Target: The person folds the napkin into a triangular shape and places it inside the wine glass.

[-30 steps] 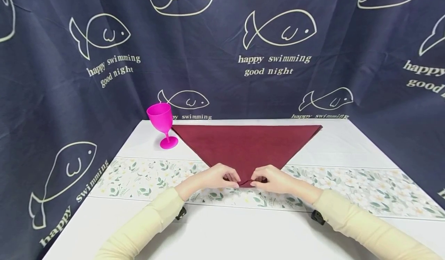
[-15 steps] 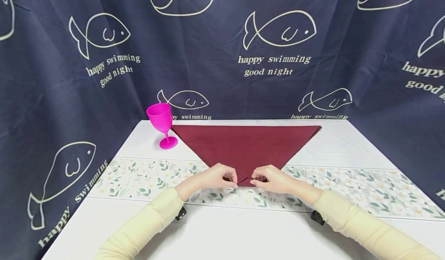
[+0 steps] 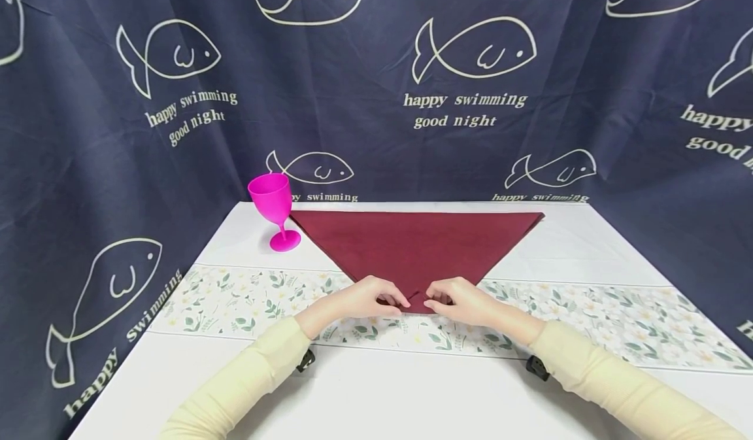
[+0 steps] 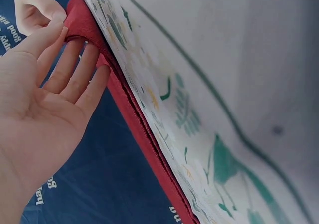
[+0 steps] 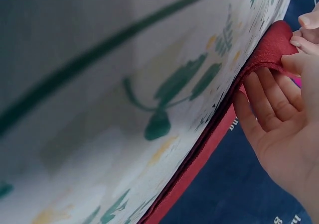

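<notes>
A dark red cloth napkin (image 3: pixel 418 244) lies as a triangle, its long edge at the back and its near tip turned over in a small fold. At the left of this fold, my left hand (image 3: pixel 370 296) holds the cloth between thumb and fingers. My right hand (image 3: pixel 465 301) does the same on the right, a short gap from the left. In the left wrist view the folded cloth (image 4: pixel 82 22) lies over the fingertips. The right wrist view has the fold (image 5: pixel 274 45) between thumb and fingers, whose tips are partly hidden under it.
A bright pink goblet (image 3: pixel 272 198) stands upright at the back left, close to the napkin's left corner. The white table (image 3: pixel 406 394) carries a flowered band (image 3: pixel 247 299) across it. Behind hangs a dark blue curtain (image 3: pixel 376 113) with fish drawings.
The near edge of the napkin has moved slightly away from me as its fold has turned further over. Both hands stay almost in place, their fingers shifting a little at the fold.
</notes>
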A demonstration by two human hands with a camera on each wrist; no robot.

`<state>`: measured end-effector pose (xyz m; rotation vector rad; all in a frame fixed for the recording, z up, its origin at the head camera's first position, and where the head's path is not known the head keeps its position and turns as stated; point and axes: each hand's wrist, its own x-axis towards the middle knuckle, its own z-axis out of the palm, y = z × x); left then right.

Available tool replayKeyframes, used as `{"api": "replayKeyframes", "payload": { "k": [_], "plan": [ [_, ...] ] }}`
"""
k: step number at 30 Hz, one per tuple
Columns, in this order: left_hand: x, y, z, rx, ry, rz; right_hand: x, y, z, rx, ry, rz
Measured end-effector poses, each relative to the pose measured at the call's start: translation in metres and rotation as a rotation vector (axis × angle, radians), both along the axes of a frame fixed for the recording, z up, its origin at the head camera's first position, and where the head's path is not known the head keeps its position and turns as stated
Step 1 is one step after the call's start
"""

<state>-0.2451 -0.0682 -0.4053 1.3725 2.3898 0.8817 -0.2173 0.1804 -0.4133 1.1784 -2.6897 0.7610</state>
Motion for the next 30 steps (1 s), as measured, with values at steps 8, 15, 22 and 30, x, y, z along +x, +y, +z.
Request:
{"api": "replayKeyframes", "payload": {
  "k": [8,15,22,30],
  "plan": [
    [0.0002,-0.0004,0.0013,-0.034,0.033,0.003,-0.0007,0.0002,0.0004,-0.046,-0.098,-0.024],
    [0.0003,0.0017,0.0012,-0.071,0.062,0.011,-0.0017,0.0007,0.0008,-0.006,-0.058,0.022],
    [-0.0014,0.0023,-0.0013,-0.108,0.075,0.034,-0.0016,0.0014,0.0017,0.022,-0.018,0.023],
    [-0.0025,0.0031,-0.002,-0.13,0.118,0.042,-0.0019,0.0018,0.0014,0.027,0.009,0.026]
  ]
}}
